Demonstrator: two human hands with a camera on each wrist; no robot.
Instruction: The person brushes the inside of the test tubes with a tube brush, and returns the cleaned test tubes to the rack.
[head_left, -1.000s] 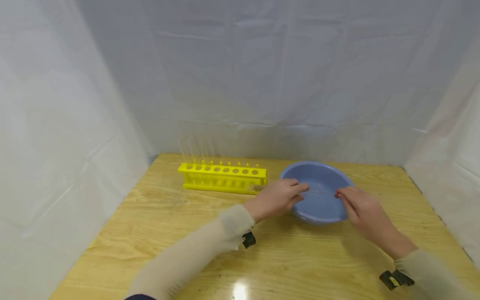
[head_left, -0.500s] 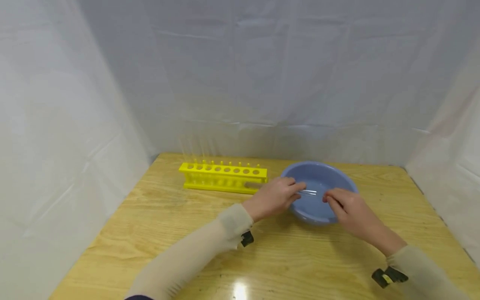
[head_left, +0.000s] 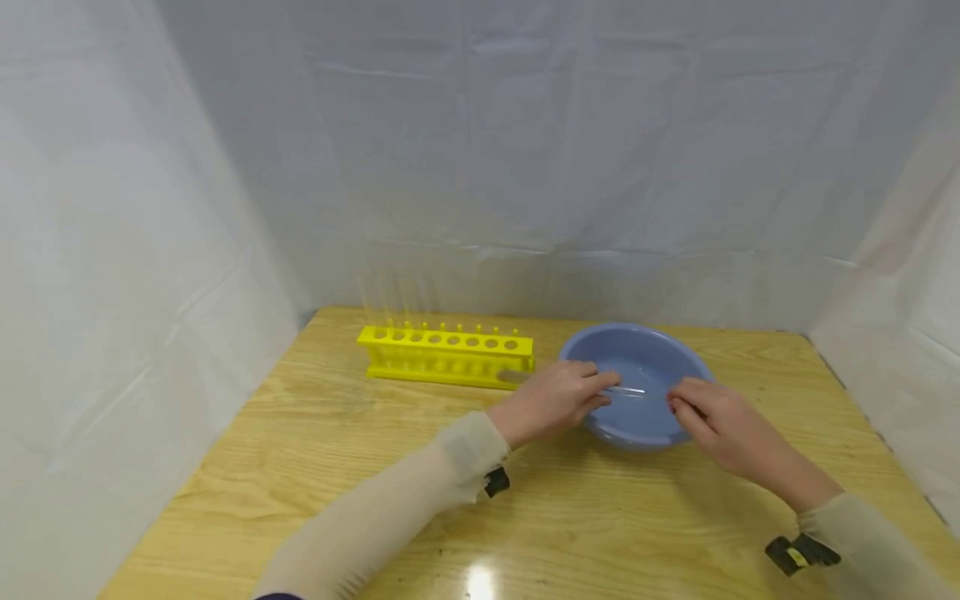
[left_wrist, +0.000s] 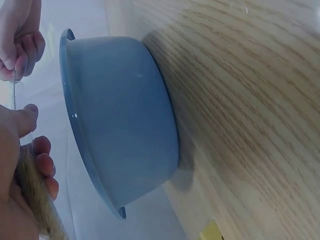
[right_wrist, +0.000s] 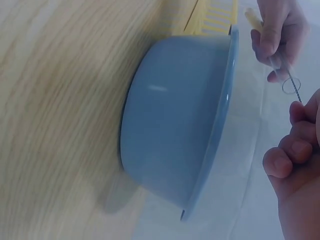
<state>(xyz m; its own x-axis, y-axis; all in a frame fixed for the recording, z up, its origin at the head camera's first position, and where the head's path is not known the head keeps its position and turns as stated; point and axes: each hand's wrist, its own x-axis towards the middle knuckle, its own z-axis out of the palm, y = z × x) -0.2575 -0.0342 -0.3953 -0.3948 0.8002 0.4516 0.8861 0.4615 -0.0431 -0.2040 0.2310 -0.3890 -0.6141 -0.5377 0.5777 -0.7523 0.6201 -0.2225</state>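
My left hand (head_left: pixel 555 398) grips a clear glass test tube (head_left: pixel 626 392), held nearly level over the blue basin (head_left: pixel 630 435). A test tube brush sits inside the tube; its bristles (left_wrist: pixel 37 195) show at the end behind my left palm. The brush's thin twisted wire (right_wrist: pixel 296 91) comes out of the tube's round mouth (right_wrist: pixel 291 85) and runs to my right hand (head_left: pixel 723 423). Thumb and fingers of the right hand pinch that wire, hiding its end. Both hands are above the basin's rim, apart from each other.
A yellow test tube rack (head_left: pixel 450 337) stands left of the basin, with several clear tubes (head_left: pixel 393 296) upright in its left holes. White sheeting (head_left: pixel 487 167) walls in the wooden table (head_left: pixel 525 533) at the back and sides.
My right hand moves left toward the tube's mouth, then back right, taking the brush wire with it. The left hand stays nearly in place around the tube. Rack and basin stay put.
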